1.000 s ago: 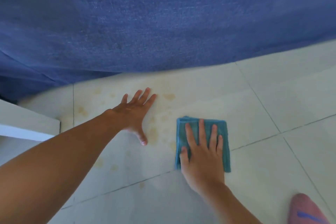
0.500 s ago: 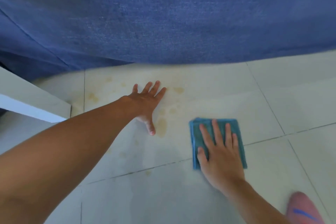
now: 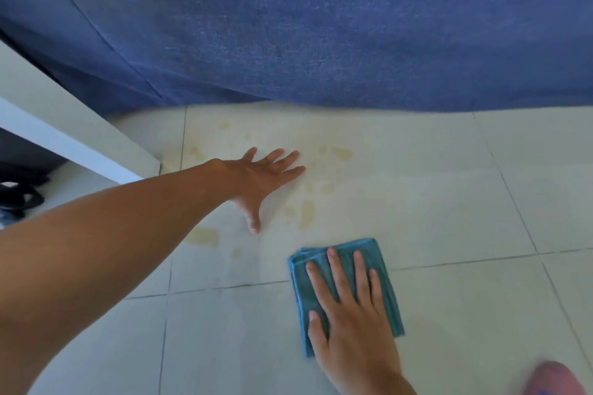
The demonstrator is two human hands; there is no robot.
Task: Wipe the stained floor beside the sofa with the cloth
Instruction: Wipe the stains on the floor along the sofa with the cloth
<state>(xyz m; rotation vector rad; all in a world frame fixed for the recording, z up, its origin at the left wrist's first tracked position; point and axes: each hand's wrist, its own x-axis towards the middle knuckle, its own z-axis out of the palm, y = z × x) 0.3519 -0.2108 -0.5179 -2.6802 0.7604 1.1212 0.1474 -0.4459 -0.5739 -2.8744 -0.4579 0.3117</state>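
Note:
A folded teal cloth (image 3: 382, 261) lies flat on the pale tiled floor (image 3: 449, 208), across a grout line. My right hand (image 3: 348, 314) presses down on it, fingers spread flat over it. My left hand (image 3: 263, 175) rests flat on the floor farther away, fingers spread, holding nothing. Yellowish stains (image 3: 306, 213) dot the tile between and around the two hands, with more stains near the foot of the blue sofa (image 3: 321, 26). The sofa fabric fills the upper part of the view.
A white board or furniture edge (image 3: 73, 138) juts in from the left beside the sofa, with dark objects (image 3: 19, 189) beneath it. A pink slipper (image 3: 555, 378) shows at the bottom right corner. Open tile extends to the right.
My right hand has slid the cloth toward me and to the right, away from the stains. My left hand stays planted on the floor. The view has shifted, showing more of the white edge.

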